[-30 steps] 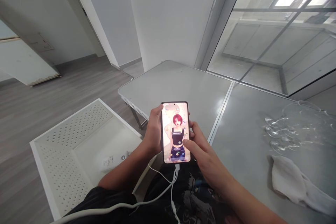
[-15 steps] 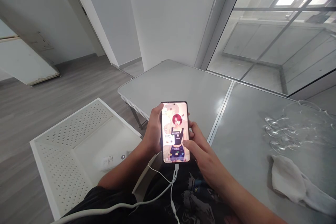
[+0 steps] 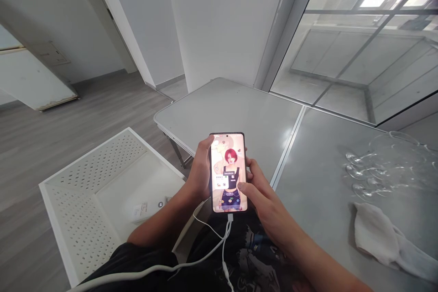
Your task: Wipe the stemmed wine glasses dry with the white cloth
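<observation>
two bare hands, l hand [image 3: 201, 171] & r hand [image 3: 260, 188], hold black-edged rectangular phone [image 3: 229, 172] w/ lit screen, fingers closed round its sides, above grey flat table [image 3: 236, 102]; white thin cable [image 3: 227, 230] at its bottom end.

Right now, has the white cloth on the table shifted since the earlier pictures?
No, the white cloth has not visibly shifted; it lies in the same place relative to the table seam.

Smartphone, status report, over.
Both hands, left hand and right hand, on smartphone. Smartphone upright, screen lit, white charging cable plugged in at bottom. Nothing covering screen except right thumb at edge.
</observation>
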Tool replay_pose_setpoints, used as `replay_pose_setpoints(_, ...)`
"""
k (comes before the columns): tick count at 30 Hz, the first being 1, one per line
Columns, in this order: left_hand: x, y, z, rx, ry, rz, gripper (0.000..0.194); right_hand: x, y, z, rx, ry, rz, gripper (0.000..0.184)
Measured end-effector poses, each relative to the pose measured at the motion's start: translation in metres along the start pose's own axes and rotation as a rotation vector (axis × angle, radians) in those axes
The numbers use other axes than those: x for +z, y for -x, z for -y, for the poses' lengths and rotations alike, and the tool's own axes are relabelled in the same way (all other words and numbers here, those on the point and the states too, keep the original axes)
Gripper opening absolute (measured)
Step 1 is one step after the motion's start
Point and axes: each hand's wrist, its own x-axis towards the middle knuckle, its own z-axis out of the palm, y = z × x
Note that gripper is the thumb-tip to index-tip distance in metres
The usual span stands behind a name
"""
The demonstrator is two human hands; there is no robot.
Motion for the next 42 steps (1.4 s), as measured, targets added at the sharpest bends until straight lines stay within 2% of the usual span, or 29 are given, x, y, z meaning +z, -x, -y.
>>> replay_pose_setpoints(5, -0.003, 0.0, 0.0, -0.036, -0.032, -0.015, 0.063, 0.0, 0.0, -0.002, -0.016, -0.007, -0.033, 0.027)
replay_pose_setpoints(11, 0.001, 0.001, -0.002, 0.02, 0.001, 0.053, 0.065, -0.009, -0.004, -0.007, -0.019, -0.003, 0.047, 0.028)
replay_pose_setpoints(15, -0.001, 0.001, -0.002, -0.015, -0.021, 0.098, 0.061, -0.012, -0.004, -0.009, -0.014, -0.005, 0.036, 0.026)
replay_pose_setpoints(18, -0.004, 0.002, -0.002, -0.025, -0.058, 0.062, 0.063, -0.011, -0.003, -0.009, -0.012, -0.006, 0.033, 0.026)
replay_pose_setpoints(23, -0.004, 0.003, -0.001, 0.054, -0.169, -0.041, 0.075, -0.011, -0.003, -0.01, -0.004, -0.027, 0.03, 0.028)
replay_pose_setpoints(31, -0.004, 0.002, -0.002, 0.012, -0.035, 0.105, 0.058, -0.01, -0.003, -0.01, 0.002, -0.052, 0.005, 0.031)
replay_pose_setpoints(42, -0.004, 0.002, -0.004, -0.015, -0.043, 0.088, 0.06, -0.008, -0.006, -0.014, -0.02, -0.114, -0.005, 0.028)
